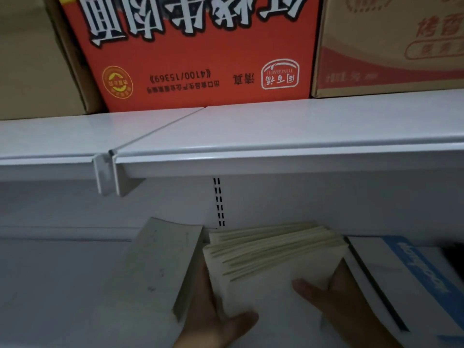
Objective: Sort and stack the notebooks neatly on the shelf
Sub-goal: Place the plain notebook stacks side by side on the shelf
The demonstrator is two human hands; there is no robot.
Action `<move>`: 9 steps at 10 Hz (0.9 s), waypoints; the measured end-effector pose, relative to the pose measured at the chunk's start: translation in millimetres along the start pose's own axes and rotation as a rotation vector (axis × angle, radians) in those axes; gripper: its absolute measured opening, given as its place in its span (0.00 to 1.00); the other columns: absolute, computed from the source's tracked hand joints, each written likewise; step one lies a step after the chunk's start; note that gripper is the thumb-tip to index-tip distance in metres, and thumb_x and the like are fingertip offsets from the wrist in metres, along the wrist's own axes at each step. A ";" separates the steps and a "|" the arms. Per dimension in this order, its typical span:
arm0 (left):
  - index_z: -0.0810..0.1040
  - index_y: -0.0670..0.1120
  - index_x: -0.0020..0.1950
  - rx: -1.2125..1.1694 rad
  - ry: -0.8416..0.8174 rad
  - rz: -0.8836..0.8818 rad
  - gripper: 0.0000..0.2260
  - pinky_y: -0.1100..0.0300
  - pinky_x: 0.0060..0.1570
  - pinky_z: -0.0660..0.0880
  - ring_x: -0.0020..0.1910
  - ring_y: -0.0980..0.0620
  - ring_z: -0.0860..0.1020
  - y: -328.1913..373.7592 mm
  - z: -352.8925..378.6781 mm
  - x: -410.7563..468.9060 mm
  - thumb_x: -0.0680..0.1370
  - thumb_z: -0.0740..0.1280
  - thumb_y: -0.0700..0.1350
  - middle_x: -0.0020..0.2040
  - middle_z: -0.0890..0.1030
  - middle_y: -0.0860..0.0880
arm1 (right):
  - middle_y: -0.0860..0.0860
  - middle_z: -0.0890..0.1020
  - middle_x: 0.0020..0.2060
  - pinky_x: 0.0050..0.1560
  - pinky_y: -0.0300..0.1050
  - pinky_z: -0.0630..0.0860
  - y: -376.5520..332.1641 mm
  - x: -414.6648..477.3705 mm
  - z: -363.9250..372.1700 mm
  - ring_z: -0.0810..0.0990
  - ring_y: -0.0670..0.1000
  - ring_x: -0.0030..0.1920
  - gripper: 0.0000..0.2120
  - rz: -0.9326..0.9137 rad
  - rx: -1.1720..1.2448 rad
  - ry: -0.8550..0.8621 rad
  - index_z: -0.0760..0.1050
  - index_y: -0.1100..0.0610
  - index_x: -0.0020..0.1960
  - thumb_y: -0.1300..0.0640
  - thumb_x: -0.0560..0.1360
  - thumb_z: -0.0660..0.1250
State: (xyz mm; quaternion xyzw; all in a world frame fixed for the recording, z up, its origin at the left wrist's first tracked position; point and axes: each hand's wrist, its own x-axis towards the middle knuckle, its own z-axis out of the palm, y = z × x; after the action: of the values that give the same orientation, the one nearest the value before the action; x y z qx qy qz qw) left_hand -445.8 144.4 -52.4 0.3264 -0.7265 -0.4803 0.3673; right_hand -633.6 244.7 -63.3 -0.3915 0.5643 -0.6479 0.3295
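Your left hand and right hand both clasp the pale notebook stack, thumbs over its top, at the lower shelf. Grey stack just left, blue-and-white notebook just right.

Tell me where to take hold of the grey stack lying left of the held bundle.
Probably its near short end, toward the left corner, coming from the front. The grey stack lies flat with that end facing the person. Its right side is crowded by the left hand gripping the notebook bundle, so set the grip with thumb on top, fingers under the near edge.
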 end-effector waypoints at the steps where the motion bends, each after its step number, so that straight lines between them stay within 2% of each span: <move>1: 0.60 0.55 0.60 0.041 0.012 -0.165 0.36 0.85 0.42 0.66 0.52 0.74 0.73 10.4 14.6 -24.1 0.63 0.78 0.36 0.50 0.69 0.68 | 0.40 0.78 0.46 0.42 0.28 0.75 2.5 1.3 3.8 0.80 0.32 0.39 0.40 0.039 0.093 -0.007 0.71 0.47 0.50 0.52 0.41 0.84; 2: 0.59 0.53 0.61 0.072 0.088 -0.173 0.37 0.87 0.36 0.63 0.45 0.78 0.71 12.0 18.3 -18.8 0.63 0.77 0.34 0.47 0.63 0.68 | 0.41 0.81 0.41 0.38 0.28 0.74 4.2 7.1 -7.3 0.80 0.34 0.34 0.31 0.094 0.094 -0.043 0.73 0.50 0.49 0.55 0.50 0.82; 3: 0.56 0.57 0.55 0.048 0.088 -0.178 0.38 0.88 0.36 0.63 0.44 0.82 0.69 2.3 23.8 -14.9 0.61 0.78 0.33 0.48 0.62 0.68 | 0.43 0.78 0.43 0.31 0.22 0.71 6.8 12.4 -5.6 0.78 0.30 0.32 0.16 0.090 -0.027 -0.035 0.71 0.48 0.46 0.64 0.66 0.73; 4: 0.61 0.55 0.63 0.010 0.009 -0.248 0.38 0.85 0.37 0.67 0.49 0.75 0.70 -12.7 22.7 -11.7 0.62 0.79 0.38 0.55 0.70 0.65 | 0.39 0.76 0.47 0.43 0.26 0.71 13.5 11.5 -6.3 0.75 0.33 0.45 0.22 0.140 -0.181 -0.132 0.68 0.48 0.58 0.58 0.68 0.72; 5: 0.68 0.57 0.60 -0.014 -0.034 -0.228 0.33 0.78 0.44 0.74 0.54 0.69 0.74 -20.6 14.1 -0.7 0.60 0.80 0.44 0.53 0.77 0.66 | 0.37 0.75 0.50 0.52 0.36 0.72 11.6 17.1 -14.0 0.73 0.35 0.50 0.32 0.178 -0.256 -0.228 0.66 0.47 0.63 0.49 0.62 0.75; 6: 0.75 0.55 0.58 -0.088 -0.075 -0.273 0.31 0.54 0.56 0.79 0.53 0.56 0.82 -2.2 3.4 7.5 0.57 0.79 0.54 0.54 0.83 0.56 | 0.39 0.79 0.44 0.36 0.31 0.77 2.8 21.9 -10.0 0.78 0.41 0.46 0.29 0.244 -0.110 -0.216 0.70 0.41 0.51 0.43 0.54 0.79; 7: 0.78 0.53 0.51 -0.177 -0.194 -0.405 0.12 0.58 0.51 0.80 0.48 0.54 0.84 21.6 -24.6 6.8 0.69 0.74 0.49 0.50 0.86 0.51 | 0.49 0.83 0.40 0.36 0.45 0.78 -0.4 30.2 3.1 0.81 0.53 0.43 0.14 0.420 0.039 -0.170 0.75 0.49 0.46 0.55 0.62 0.74; 8: 0.79 0.55 0.53 -0.066 -0.093 -0.301 0.26 0.61 0.57 0.76 0.51 0.59 0.82 33.1 -84.1 4.5 0.57 0.77 0.58 0.53 0.84 0.55 | 0.56 0.84 0.43 0.39 0.51 0.76 0.4 35.6 23.0 0.82 0.57 0.45 0.09 0.546 0.080 -0.158 0.77 0.56 0.45 0.55 0.67 0.72; 9: 0.78 0.49 0.59 0.109 0.175 -0.320 0.38 0.52 0.65 0.68 0.60 0.50 0.76 15.5 -157.6 10.1 0.51 0.75 0.60 0.62 0.78 0.49 | 0.59 0.83 0.48 0.44 0.52 0.77 12.1 38.2 45.5 0.81 0.59 0.48 0.18 0.630 0.067 -0.118 0.77 0.59 0.50 0.55 0.61 0.74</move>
State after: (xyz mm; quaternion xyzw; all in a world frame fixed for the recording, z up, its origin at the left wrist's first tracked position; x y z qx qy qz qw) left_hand -319.4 68.8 6.8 0.4976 -0.6556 -0.4624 0.3298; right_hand -612.0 188.2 -67.5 -0.2233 0.6159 -0.5086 0.5586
